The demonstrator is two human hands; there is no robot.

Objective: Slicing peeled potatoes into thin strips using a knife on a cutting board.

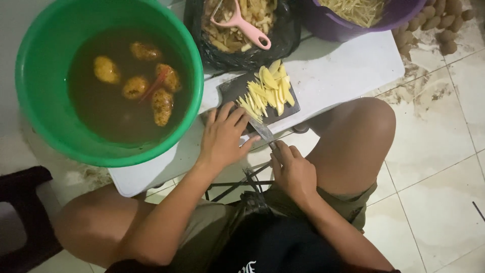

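The person wears olive-khaki shorts and a black top with a small white printed mark at its lower front. Both forearms and both knees are bare; the 2 hands, left hand [222, 139] and right hand [294, 173], carry no gloves.

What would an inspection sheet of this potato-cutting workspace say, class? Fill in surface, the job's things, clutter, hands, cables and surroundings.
Surface: low white board table, stained, bearing a dark cutting board.
Job's things: pale yellow potato strips piled on the cutting board; steel knife lying along the board's near edge.
Clutter: green plastic basin of brownish water with whole potatoes; black bag of peelings with a pink peeler; purple tub of cut strips.
Hands: left hand flat at the board's edge; right hand grips the knife handle.
Cables: nothing seen.
Surroundings: tiled floor; unpeeled brown potatoes heaped on it.
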